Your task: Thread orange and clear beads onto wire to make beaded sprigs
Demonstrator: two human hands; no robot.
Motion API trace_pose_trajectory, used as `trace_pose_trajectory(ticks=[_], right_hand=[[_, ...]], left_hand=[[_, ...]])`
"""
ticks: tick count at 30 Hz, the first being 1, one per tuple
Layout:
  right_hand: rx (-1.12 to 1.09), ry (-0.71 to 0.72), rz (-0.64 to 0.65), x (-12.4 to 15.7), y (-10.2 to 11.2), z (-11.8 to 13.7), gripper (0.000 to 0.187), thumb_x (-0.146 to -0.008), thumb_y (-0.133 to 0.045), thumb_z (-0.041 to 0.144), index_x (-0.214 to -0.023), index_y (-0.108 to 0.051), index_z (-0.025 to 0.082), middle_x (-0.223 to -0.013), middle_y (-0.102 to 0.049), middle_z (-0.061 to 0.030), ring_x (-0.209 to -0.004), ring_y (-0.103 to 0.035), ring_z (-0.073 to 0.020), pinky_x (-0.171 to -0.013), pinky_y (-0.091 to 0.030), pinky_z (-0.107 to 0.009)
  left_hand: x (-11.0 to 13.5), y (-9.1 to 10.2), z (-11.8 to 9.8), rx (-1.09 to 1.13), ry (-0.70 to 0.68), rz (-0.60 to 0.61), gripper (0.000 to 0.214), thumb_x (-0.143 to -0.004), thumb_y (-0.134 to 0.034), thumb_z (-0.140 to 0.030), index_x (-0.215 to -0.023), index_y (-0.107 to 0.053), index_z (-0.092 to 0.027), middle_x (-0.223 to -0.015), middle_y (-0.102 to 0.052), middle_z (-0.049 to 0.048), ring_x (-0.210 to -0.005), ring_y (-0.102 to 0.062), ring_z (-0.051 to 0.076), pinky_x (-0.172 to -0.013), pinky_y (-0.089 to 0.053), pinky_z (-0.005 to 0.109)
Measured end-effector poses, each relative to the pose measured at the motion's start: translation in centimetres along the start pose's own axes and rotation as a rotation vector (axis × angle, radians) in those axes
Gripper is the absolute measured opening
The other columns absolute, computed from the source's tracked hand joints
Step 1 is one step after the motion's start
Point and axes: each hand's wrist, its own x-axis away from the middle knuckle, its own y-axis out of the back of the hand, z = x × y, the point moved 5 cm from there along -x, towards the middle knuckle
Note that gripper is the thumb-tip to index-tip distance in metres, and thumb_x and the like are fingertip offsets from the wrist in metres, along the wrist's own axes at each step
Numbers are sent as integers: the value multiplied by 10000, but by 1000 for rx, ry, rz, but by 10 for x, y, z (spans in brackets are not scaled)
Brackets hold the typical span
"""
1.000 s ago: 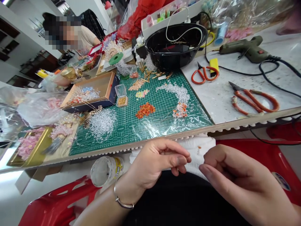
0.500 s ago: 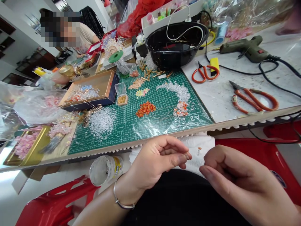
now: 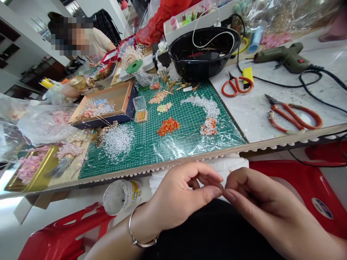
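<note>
My left hand (image 3: 187, 195), with a silver bangle at the wrist, is closed in a pinch in front of the table edge. Tip to tip with it, my right hand (image 3: 265, 202) is pinched too. Whatever lies between the fingertips is too small to make out. Beyond the hands a green cutting mat (image 3: 141, 144) carries a pile of orange beads (image 3: 168, 126), a heap of clear beads (image 3: 116, 141), a curved band of clear beads (image 3: 206, 104) and a mixed orange-and-clear cluster (image 3: 208, 126). Thin wires lie near that cluster.
Orange-handled pliers (image 3: 295, 113), small cutters (image 3: 237, 86) and a glue gun (image 3: 284, 57) lie on the right. A black bowl (image 3: 200, 68) stands behind the mat, an open box (image 3: 105, 119) to its left. Red stools (image 3: 54, 234) flank me. Another person (image 3: 101, 39) sits at the far left.
My right hand has moved left and my left hand slightly right, so their fingertips now meet. The small orange-topped piece between them on the white cloth is now mostly covered.
</note>
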Motion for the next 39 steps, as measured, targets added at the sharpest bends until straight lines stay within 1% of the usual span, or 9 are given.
trace_pose_trajectory(ticks=[5,10,15,19,24,28,32,36,39], right_hand=[[-48,-112,117,-6,-4,-8,274,-945,-538,459,-854,-670,236,-640,-656,-14,-517,-543,-141,-433,-415,-221],[-113,-122,70,-5,2,-10,249,-926,-561,419,-760,-626,245,-525,-478,57,-436,-408,-101,-389,-368,-182],[-56,-42,-34,-2,8,-10,147,-883,-537,268,-741,-572,262,-603,-493,51,-470,-447,-103,-411,-408,-171],[-66,-76,-7,-4,5,-12,148,-867,-538,286,-726,-571,255,-613,-499,40,-475,-439,-111,-404,-394,-190],[-165,-164,106,-5,1,-16,286,-926,-529,388,-685,-499,237,-565,-408,60,-495,-358,-107,-432,-339,-197],[-178,-179,121,-5,2,-18,285,-911,-569,399,-686,-513,231,-561,-405,64,-497,-356,-104,-432,-336,-189],[-136,-100,-16,-4,10,-17,285,-938,-559,386,-689,-545,247,-556,-430,58,-465,-387,-105,-401,-353,-187],[-101,-13,-123,-1,17,-11,248,-945,-560,345,-710,-555,264,-534,-437,61,-426,-403,-112,-371,-369,-199],[-30,48,-117,-1,16,-3,220,-929,-569,293,-711,-555,267,-518,-435,60,-401,-399,-113,-349,-355,-210]], left_hand=[[0,4,-21,-522,-313,-31,104,-915,-680,-239,-833,-708,-181,-747,-722,0,-665,-596,109,-688,-443,248],[-31,22,-35,-593,-336,235,130,-921,-684,-338,-898,-719,-215,-829,-749,-9,-734,-657,119,-708,-479,234],[-122,95,-42,-1111,-175,-339,226,-981,-504,-278,-964,-723,-225,-868,-751,22,-694,-641,154,-647,-462,292],[-184,114,-25,-1230,-108,-366,235,-913,-574,-249,-739,-720,-187,-707,-701,64,-688,-628,219,-682,-475,350],[-208,109,-15,-1238,-128,-373,254,-889,-593,-204,-657,-691,-171,-757,-700,113,-823,-657,297,-782,-507,429],[-196,103,-26,-1142,-167,-365,204,-899,-558,-139,-766,-708,-176,-905,-736,105,-951,-667,277,-838,-527,399],[-140,77,-36,-898,-224,-286,219,-1006,-453,-237,-1027,-667,-196,-989,-750,54,-817,-710,145,-671,-554,250],[-65,27,-16,7,-28,58,56,-895,-683,-229,-888,-697,-174,-853,-752,38,-724,-724,130,-577,-550,197],[-27,4,3,271,134,60,54,-841,-761,-202,-846,-730,-158,-814,-759,35,-715,-734,119,-653,-578,195]])
